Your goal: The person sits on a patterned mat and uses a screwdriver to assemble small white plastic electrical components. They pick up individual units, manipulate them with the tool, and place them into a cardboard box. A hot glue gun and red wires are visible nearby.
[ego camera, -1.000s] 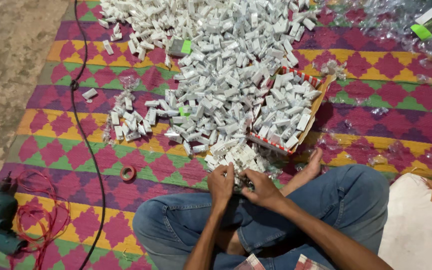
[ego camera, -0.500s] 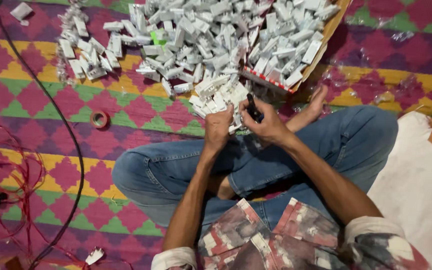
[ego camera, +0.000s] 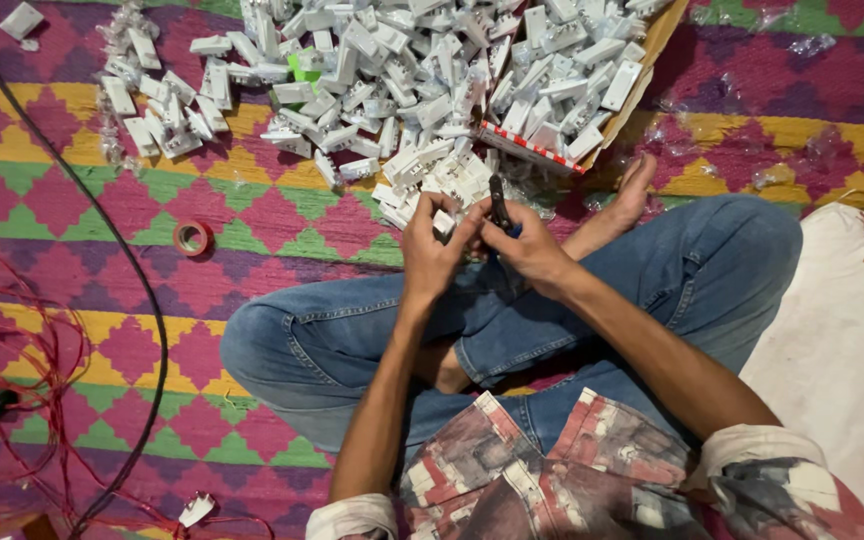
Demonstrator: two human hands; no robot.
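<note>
I sit cross-legged in blue jeans on a patterned mat. My left hand (ego camera: 434,250) is closed around a small white plastic part (ego camera: 443,223). My right hand (ego camera: 524,246) grips a dark hand tool (ego camera: 499,203) whose tip points up beside that part. Both hands meet just above my knees, at the near edge of a big heap of white plastic parts (ego camera: 392,80). My bare foot (ego camera: 624,200) lies right of the hands.
A cardboard box (ego camera: 642,75) full of white parts lies tipped at the upper right. A red tape roll (ego camera: 192,237) sits left of my knee. A black cable (ego camera: 122,250) and red wires (ego camera: 37,370) run along the left. A white cloth (ego camera: 842,340) lies at right.
The view has tilted down and moved closer, so the heap sits higher in frame. My hands stay together in front of my knees, the dark tool now showing in my right hand.
</note>
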